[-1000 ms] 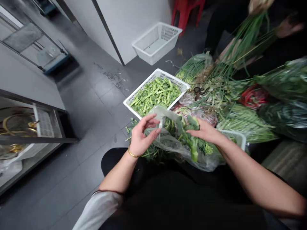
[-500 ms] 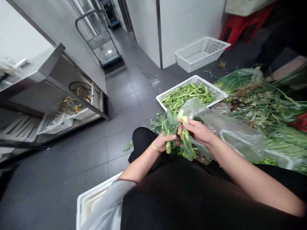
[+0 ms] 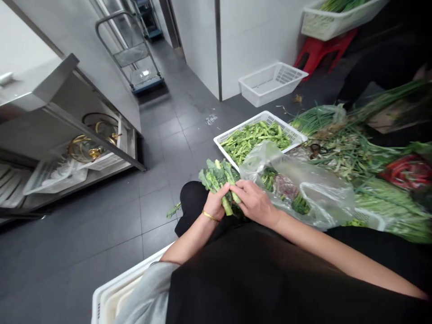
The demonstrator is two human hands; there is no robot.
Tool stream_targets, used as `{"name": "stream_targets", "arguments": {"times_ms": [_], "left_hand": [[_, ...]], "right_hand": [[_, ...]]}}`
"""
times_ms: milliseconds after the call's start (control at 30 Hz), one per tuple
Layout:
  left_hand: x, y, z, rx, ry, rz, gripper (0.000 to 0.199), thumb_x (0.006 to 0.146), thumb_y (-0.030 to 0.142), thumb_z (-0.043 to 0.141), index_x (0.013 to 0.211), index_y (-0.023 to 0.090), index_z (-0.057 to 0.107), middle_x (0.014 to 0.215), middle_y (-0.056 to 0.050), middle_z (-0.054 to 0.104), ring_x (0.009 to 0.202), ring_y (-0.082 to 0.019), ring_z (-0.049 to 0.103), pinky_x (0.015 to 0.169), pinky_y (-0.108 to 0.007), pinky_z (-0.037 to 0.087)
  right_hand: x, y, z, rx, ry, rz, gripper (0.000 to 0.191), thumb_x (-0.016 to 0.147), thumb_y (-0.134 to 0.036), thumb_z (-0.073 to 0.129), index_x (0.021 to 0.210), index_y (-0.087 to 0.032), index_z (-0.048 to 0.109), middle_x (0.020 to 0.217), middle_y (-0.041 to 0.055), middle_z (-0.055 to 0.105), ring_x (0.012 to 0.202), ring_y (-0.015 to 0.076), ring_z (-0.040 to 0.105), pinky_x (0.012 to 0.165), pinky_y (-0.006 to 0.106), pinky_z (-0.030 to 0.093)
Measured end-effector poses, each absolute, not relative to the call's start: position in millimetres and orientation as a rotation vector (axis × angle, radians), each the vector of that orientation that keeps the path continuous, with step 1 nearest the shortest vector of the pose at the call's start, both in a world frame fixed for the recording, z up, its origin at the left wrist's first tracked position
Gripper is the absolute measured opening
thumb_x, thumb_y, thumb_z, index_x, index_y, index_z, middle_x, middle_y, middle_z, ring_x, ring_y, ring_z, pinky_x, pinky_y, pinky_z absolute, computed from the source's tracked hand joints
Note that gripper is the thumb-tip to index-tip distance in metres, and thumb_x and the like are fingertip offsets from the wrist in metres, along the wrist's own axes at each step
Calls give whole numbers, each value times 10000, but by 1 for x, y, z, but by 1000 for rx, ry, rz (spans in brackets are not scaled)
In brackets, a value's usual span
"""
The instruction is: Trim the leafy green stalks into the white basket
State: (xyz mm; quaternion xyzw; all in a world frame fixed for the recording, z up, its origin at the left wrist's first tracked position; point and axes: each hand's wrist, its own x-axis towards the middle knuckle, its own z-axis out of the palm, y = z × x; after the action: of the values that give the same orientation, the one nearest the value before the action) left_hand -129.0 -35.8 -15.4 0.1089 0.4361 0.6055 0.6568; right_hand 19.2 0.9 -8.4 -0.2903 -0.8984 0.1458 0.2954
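My left hand (image 3: 214,203), with a gold bangle at the wrist, and my right hand (image 3: 254,202) together grip a bunch of leafy green stems (image 3: 218,177), probably choy sum, above my lap. To the right of my right hand lies a clear plastic bag (image 3: 320,198) holding more greens and a reddish bundle. Just beyond the bunch stands a white plastic basket (image 3: 236,133) full of cut green stems. A loose leaf sprig (image 3: 173,210) lies on the floor left of my knee.
Spring onions (image 3: 344,155) and bagged red chillies (image 3: 410,173) lie to the right, beside a person in dark clothing (image 3: 381,76). Behind are a white basket (image 3: 272,84) and red stool (image 3: 319,51). A steel shelf (image 3: 101,139) and trolley (image 3: 130,54) stand left; a white crate (image 3: 114,297) sits by my knee.
My hands have drawn closer together, gathering the stems into a tighter bunch. The view has turned slightly left, and the bag now lies further right.
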Motion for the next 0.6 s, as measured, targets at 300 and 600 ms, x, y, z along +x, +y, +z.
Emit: {"name": "stream_targets", "arguments": {"times_ms": [300, 600], "left_hand": [[-125, -28, -16, 520, 976, 1222, 475, 507, 226, 847, 911, 130, 616, 710, -22, 663, 558, -141, 627, 534, -251, 503], [-107, -15, -15, 498, 887, 1225, 430, 557, 288, 806, 913, 126, 627, 794, -66, 660, 531, -100, 561, 448, -212, 390]], "right_hand": [[43, 22, -21, -976, -1566, 1692, 482, 817, -621, 495, 866, -160, 626, 654, 24, 627, 534, 126, 579, 473, 233, 458], [31, 62, -16, -1206, -1732, 1554, 516, 824, -617, 493, 673, -144, 636, 475, 23, 575, 386, 115, 501, 403, 228, 391]]}}
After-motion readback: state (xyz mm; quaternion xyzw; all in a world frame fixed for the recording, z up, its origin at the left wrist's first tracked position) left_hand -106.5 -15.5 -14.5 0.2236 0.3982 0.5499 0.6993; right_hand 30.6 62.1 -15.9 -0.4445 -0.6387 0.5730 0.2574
